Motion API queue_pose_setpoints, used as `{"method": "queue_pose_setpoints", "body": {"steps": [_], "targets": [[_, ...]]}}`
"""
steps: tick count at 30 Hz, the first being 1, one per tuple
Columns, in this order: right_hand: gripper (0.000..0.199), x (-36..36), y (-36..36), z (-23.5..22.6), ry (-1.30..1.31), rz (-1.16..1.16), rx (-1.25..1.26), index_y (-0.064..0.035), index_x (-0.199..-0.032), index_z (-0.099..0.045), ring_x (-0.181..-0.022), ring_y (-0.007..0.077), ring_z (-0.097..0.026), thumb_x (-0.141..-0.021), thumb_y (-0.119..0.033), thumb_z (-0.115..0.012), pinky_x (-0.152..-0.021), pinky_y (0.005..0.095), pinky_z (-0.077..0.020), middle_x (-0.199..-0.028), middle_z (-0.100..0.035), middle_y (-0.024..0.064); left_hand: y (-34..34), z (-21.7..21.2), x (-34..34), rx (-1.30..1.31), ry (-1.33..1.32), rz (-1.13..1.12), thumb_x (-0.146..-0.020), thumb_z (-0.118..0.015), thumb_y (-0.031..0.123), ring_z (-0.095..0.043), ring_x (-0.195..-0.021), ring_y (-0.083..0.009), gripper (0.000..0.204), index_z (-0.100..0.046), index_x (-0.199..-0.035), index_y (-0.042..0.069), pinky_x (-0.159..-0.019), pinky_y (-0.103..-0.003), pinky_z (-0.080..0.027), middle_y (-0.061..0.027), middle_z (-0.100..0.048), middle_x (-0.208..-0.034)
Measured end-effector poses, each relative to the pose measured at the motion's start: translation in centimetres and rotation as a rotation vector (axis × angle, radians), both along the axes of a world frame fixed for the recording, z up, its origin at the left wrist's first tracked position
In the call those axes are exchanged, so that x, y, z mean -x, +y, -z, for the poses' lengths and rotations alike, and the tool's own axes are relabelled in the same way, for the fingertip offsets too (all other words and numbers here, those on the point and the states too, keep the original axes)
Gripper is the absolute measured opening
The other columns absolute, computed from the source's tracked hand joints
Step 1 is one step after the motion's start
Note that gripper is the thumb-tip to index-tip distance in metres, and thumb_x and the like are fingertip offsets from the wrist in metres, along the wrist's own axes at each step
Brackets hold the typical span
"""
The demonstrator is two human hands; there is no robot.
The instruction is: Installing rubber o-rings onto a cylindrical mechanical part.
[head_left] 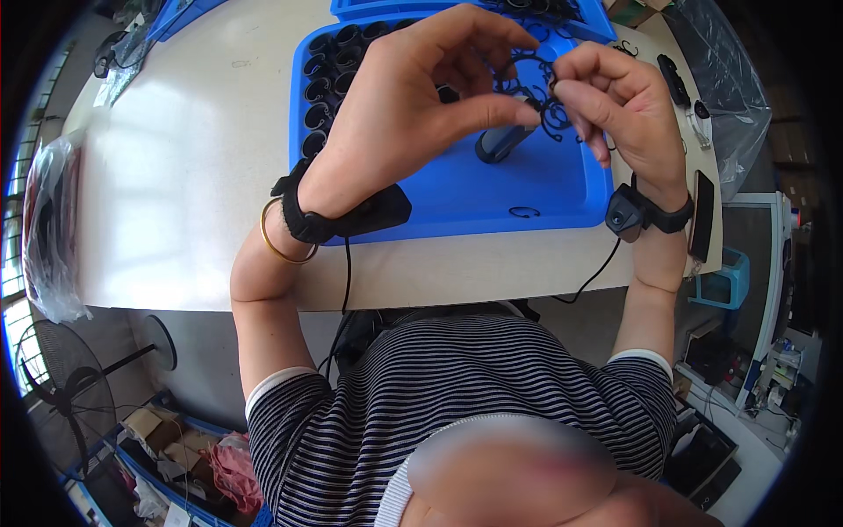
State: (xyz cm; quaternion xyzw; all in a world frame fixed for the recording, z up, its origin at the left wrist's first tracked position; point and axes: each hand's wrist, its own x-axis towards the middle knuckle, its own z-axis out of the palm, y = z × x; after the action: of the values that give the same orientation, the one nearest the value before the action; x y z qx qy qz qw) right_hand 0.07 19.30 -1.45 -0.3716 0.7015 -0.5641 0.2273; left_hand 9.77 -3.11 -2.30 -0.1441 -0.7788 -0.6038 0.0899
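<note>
My left hand [421, 92] is raised over a blue tray [479, 206], thumb and index finger spread apart, with nothing plainly held between them. A cluster of thin black open rings [555, 119] hangs beside its fingertips. My right hand [625, 105] pinches the black rings between thumb and fingers at the right of this cluster. Below the left thumb, a dark grey cylinder [499, 145] leans in the tray. One loose black ring [524, 212] lies near the tray's front edge. Several dark cup-like cylinders [316, 116] stand in rows at the tray's left, partly hidden by my left hand.
A second blue tray [369, 9] with black parts adjoins at the back. Dark tools [673, 81] and a long black object [702, 215] lie at the table's right. Clear plastic wrapping [57, 228] hangs at the left edge. A fan [66, 386] stands lower left.
</note>
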Motion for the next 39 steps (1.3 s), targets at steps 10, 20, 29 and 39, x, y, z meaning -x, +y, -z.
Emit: {"method": "queue_pose_setpoints", "body": {"steps": [10,20,29,39], "targets": [[0.016,0.7,0.6,1.1,-0.009,0.060,0.014,0.0000,-0.102,-0.063,-0.043,0.0022,-0.047,-0.099,-0.016,-0.064,-0.037,0.0162,-0.0339,-0.066,-0.059,0.0009,0.4,1.4,0.5,0.062,0.329,-0.036,-0.088,-0.074,-0.003,-0.065,-0.088,-0.0083,0.033,-0.067,-0.120,0.000,-0.083,-0.022,-0.054,-0.0033,-0.068,-0.098],[0.015,1.5,1.0,0.9,0.016,0.053,-0.037,-0.0016,-0.104,-0.064,-0.043,0.0019,-0.049,-0.101,-0.016,-0.063,-0.038,0.0155,-0.0357,-0.066,-0.059,0.0002,0.2,2.5,1.0,0.129,0.342,-0.056,-0.081,-0.080,0.003,-0.066,-0.079,-0.0138,0.043,-0.067,-0.122,0.005,-0.075,-0.026,-0.055,-0.0054,-0.066,-0.093],[0.013,1.7,1.1,1.2,0.045,0.055,-0.056,-0.0023,-0.104,-0.065,-0.043,0.0011,-0.048,-0.101,-0.015,-0.063,-0.038,0.0154,-0.0346,-0.066,-0.059,-0.0004,0.4,3.3,0.7,0.051,0.288,-0.027,-0.081,-0.079,0.004,-0.066,-0.081,-0.0137,0.044,-0.066,-0.124,0.005,-0.077,-0.025,-0.055,-0.0047,-0.066,-0.095],[0.013,1.6,1.6,-0.6,0.142,0.072,0.011,-0.0028,-0.105,-0.066,-0.053,0.0004,-0.052,-0.100,-0.015,-0.063,-0.043,0.0142,-0.0374,-0.073,-0.061,0.0012,0.3,1.2,2.0,-0.025,0.428,0.149,-0.084,-0.079,-0.001,-0.061,-0.083,-0.0096,0.041,-0.063,-0.122,-0.002,-0.074,-0.022,-0.052,-0.0052,-0.061,-0.098]]}}
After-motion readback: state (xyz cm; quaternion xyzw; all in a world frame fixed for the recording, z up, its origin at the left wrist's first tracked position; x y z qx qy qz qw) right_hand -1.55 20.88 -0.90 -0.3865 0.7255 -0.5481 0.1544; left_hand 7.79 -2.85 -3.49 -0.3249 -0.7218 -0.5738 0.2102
